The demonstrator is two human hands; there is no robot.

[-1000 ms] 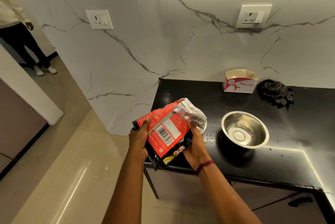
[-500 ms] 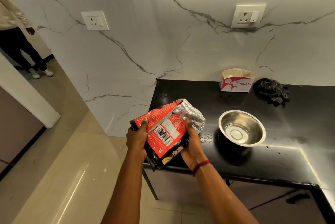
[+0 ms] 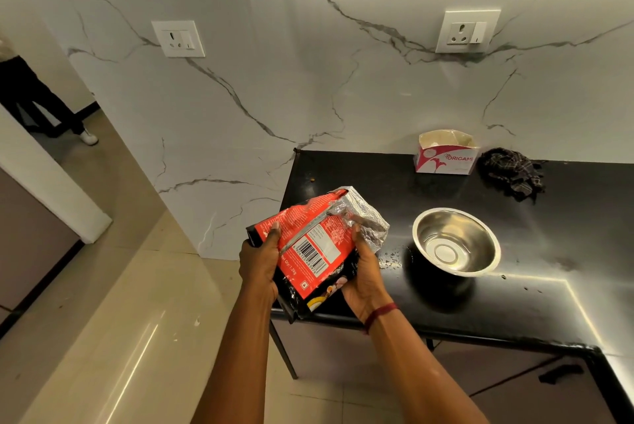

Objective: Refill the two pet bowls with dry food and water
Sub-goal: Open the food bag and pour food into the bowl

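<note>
A red and black pet food bag with a silver foil open top is held tilted over the left end of the black counter. My left hand grips its left side and my right hand grips its right side below the foil opening. An empty steel bowl stands on the counter just right of the bag. Whatever lies under the bag is hidden, so a second bowl cannot be made out.
A white and red cardboard box and a dark checked cloth sit at the back of the counter against the marble wall. Water drops lie beside the bowl. A person's legs stand far left on the tiled floor.
Both hands have kept hold of the bag in about the same tilt. The view has shifted slightly.
</note>
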